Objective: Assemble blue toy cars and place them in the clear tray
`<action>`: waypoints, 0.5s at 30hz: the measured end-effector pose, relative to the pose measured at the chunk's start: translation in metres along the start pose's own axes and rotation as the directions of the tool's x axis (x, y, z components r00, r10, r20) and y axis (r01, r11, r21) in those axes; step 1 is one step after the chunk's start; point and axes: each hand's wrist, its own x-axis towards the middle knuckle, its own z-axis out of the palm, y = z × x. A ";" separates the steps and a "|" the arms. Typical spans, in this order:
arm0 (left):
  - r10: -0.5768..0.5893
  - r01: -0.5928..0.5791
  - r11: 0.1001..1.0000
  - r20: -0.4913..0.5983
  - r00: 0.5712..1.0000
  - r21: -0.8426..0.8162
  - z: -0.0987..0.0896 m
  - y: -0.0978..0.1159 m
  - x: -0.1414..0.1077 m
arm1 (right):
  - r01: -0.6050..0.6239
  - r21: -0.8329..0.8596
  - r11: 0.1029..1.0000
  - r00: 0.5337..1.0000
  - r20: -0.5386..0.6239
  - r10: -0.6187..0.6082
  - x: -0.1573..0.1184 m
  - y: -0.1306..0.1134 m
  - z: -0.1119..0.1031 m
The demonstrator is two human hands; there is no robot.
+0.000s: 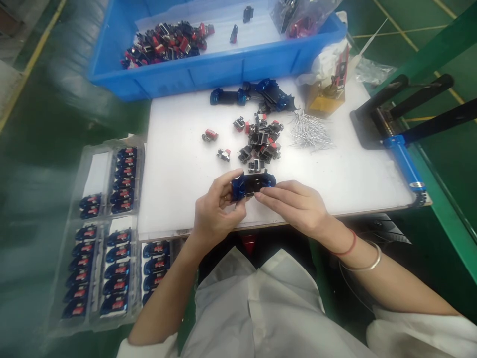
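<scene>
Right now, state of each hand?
Left hand: closed, holding a glossy blue-and-black elongated part.
Right hand: touching that part; whether it grips cannot be told.

The blue shell (249, 184) looks glossy, the thin rods (311, 132) metallic.

Left of the left hand (219, 206), the tabletop (173, 171) lies open — beyond the blue shell (242, 185), a parts pile (262, 140) obstructs.

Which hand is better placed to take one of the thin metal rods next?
Probably the right hand: it lies nearer the metal rods, while the left hand holds the blue part by its left end.
</scene>
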 end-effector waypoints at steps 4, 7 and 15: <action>-0.026 0.026 0.999 -0.002 1.000 0.033 0.000 0.001 0.000 | -0.010 0.020 1.000 1.000 0.002 0.010 -0.001 0.001 0.000; -0.046 0.047 0.998 -0.005 0.999 0.046 0.000 0.001 0.000 | -0.023 0.035 0.999 1.000 0.003 0.023 -0.002 0.000 0.001; -0.078 0.078 0.996 -0.010 0.997 0.035 0.000 0.004 0.001 | -0.032 0.034 0.999 0.999 -0.017 0.033 -0.004 0.001 0.005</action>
